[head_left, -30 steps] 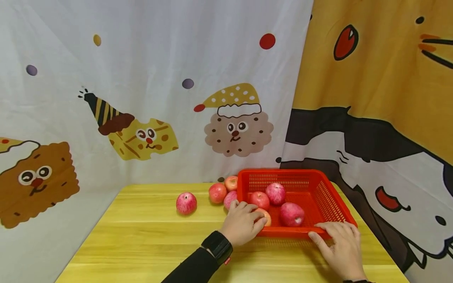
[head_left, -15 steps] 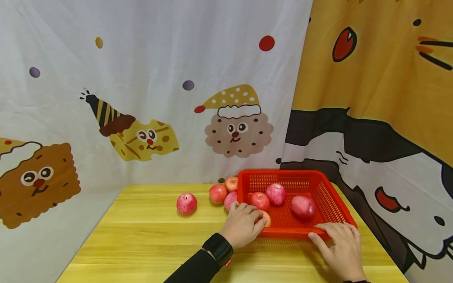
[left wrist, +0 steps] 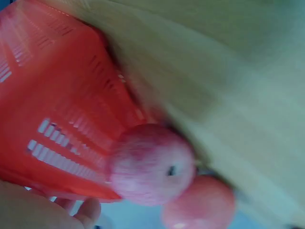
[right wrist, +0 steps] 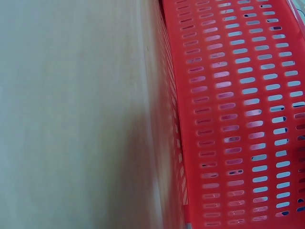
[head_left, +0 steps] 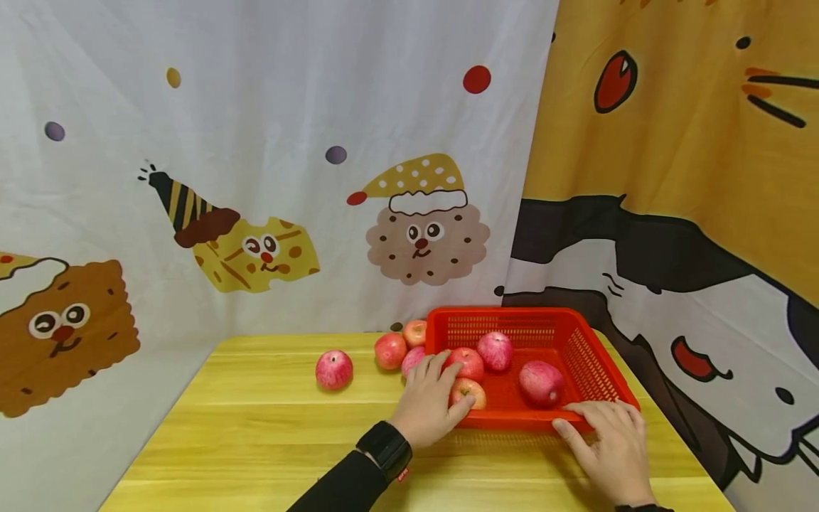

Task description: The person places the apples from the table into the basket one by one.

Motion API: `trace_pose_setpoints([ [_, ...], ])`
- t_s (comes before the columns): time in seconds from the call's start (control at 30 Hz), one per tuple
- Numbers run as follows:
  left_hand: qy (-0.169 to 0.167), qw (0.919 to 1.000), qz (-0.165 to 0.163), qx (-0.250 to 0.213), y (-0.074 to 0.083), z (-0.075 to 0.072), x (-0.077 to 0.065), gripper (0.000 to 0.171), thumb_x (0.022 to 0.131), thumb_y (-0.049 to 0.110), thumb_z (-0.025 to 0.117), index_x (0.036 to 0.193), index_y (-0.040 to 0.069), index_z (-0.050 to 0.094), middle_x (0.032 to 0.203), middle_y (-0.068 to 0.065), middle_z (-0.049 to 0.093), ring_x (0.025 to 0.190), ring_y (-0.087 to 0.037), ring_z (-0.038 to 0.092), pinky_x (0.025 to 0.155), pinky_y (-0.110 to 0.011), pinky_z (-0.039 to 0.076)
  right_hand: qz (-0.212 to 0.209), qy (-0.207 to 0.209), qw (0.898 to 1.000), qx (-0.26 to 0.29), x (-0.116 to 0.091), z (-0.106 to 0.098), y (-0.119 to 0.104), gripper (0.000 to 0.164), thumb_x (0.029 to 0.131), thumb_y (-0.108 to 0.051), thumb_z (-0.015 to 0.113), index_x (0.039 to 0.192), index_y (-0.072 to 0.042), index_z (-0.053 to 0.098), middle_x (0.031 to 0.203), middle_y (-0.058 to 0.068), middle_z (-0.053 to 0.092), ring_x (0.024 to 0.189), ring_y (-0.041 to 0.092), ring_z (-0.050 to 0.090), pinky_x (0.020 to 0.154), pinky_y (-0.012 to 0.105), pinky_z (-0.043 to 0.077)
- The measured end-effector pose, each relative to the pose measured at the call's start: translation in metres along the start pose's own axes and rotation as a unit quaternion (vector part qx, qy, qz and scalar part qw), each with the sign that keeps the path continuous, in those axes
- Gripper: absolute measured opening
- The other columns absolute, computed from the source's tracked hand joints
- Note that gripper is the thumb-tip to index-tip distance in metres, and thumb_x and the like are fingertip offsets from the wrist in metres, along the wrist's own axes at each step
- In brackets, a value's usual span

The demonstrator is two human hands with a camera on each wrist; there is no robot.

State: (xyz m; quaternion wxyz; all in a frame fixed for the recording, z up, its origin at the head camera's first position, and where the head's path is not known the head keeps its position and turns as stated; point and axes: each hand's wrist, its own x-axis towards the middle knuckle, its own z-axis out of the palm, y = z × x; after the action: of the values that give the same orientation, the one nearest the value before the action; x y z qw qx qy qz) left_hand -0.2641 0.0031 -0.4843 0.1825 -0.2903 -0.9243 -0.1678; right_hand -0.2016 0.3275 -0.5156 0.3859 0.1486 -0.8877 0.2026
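Observation:
A red plastic basket (head_left: 518, 421) with slotted walls stands on the table and holds several apples. My left hand (head_left: 422, 409) reaches over its front left corner, fingers spread and extended. Close by its fingers are a yellowish-red apple (head_left: 469, 395) and a red one (head_left: 470, 364) inside. My right hand (head_left: 611, 448) grips the front rim near the right corner, thumb outside. Alone on the basket floor lies a dark pink apple (head_left: 541, 382). In the left wrist view, fingertips (left wrist: 89, 210) show at the rim beside an outside apple (left wrist: 152, 164).
Just left of the basket several apples (head_left: 390, 350) cluster on the wooden table (head_left: 256, 434). A single apple (head_left: 334, 370) sits farther left. Printed cloth (head_left: 269, 107) hangs behind the table and along the right. Only basket wall (right wrist: 243, 119) and tabletop show in the right wrist view.
My left hand's fingers have lifted and straightened, uncovering more of the front left apple. The lone apple in the basket rolled right, then slightly back. My right hand stays on the rim.

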Motion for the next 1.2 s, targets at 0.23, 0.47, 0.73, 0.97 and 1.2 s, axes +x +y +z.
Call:
trace_pose_setpoints([
  [0.23,0.066,0.9955,-0.050,-0.046,-0.053,0.003,-0.001,0.069,0.100,0.051,0.047,0.145,0.000,0.041,0.146,-0.022,0.038,0.135,-0.038,0.025,0.108,-0.063,0.024,0.001,0.004,1.000,0.001,0.001,0.002,-0.001,0.034,0.071,-0.037,0.084,0.095,-0.015,0.072,0.093,0.005,0.070,0.098,0.030,0.052,0.093,0.059,0.025],
  [0.47,0.054,0.9838,-0.157,0.067,-0.107,0.005,-0.005,0.075,0.088,0.052,0.067,0.142,0.004,0.048,0.144,-0.021,0.042,0.129,-0.049,0.028,0.106,-0.065,0.025,0.008,-0.003,1.000,-0.003,0.001,0.001,-0.002,0.034,0.071,-0.038,0.084,0.095,-0.015,0.073,0.093,0.005,0.071,0.098,0.029,0.052,0.093,0.059,0.025],
  [0.73,0.036,0.9793,-0.165,0.111,-0.127,0.003,-0.013,0.078,0.080,0.045,0.078,0.142,0.007,0.049,0.135,-0.025,0.050,0.126,-0.052,0.032,0.107,-0.064,0.026,0.018,-0.014,1.000,-0.003,0.001,0.001,-0.003,0.034,0.073,-0.038,0.084,0.096,-0.016,0.072,0.095,0.005,0.070,0.099,0.029,0.051,0.094,0.060,0.024],
  [0.97,0.019,0.9671,-0.201,0.154,-0.144,-0.003,-0.017,0.086,0.079,0.064,0.069,0.140,0.008,0.050,0.136,-0.023,0.049,0.127,-0.048,0.031,0.102,-0.072,0.021,0.020,-0.013,1.000,-0.004,0.001,0.002,-0.003,0.034,0.073,-0.039,0.084,0.096,-0.016,0.073,0.095,0.005,0.070,0.099,0.029,0.051,0.094,0.060,0.024],
  [1.2,-0.007,0.9539,-0.271,0.129,-0.174,-0.015,-0.040,0.084,0.077,0.056,0.076,0.137,0.002,0.052,0.139,-0.026,0.043,0.122,-0.052,0.031,0.089,-0.074,0.035,0.009,-0.001,1.000,-0.003,0.000,0.002,-0.002,0.034,0.072,-0.037,0.084,0.096,-0.015,0.072,0.094,0.005,0.070,0.098,0.029,0.051,0.092,0.060,0.024],
])
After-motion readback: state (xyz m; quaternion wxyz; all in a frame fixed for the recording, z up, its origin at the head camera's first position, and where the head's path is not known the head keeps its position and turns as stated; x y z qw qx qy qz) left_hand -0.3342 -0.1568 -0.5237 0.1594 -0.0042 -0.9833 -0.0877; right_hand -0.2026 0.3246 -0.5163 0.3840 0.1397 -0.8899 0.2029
